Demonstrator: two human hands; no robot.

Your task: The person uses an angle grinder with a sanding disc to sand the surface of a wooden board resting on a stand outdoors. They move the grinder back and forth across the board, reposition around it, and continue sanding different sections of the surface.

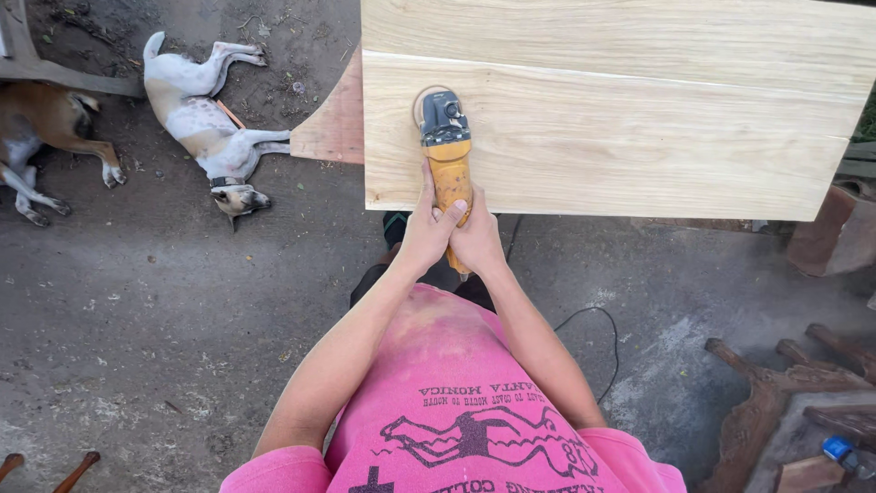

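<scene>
Both hands are wrapping around the tail of a yellow angle grinder: the left hand is closing tightly on the smooth plastic body from the left, its thumb lying across the top, and the right hand is clasping the same handle from the right, fingers curled underneath and pressed against the left hand. The grinder is lying along the near left part of a pale wooden panel, its dark grey, boxy head pointing away from the person and its round disc resting flat on the wood close to the left edge. The panel is showing as broad, light boards joined edge to edge, with fine straight grain and a matt, smooth face; a reddish, curved piece of wood is sticking out from under its left side. A thin black cable is looping over the rough grey ground, which is looking dusty and gritty. The person is wearing a pink printed shirt dusted with pale powder. To the left, a white short-haired dog is lying stretched on its side, and a tan dog is lying just beyond it. At the lower right, dark carved wooden pieces with curling shapes are lying in a heap.
</scene>
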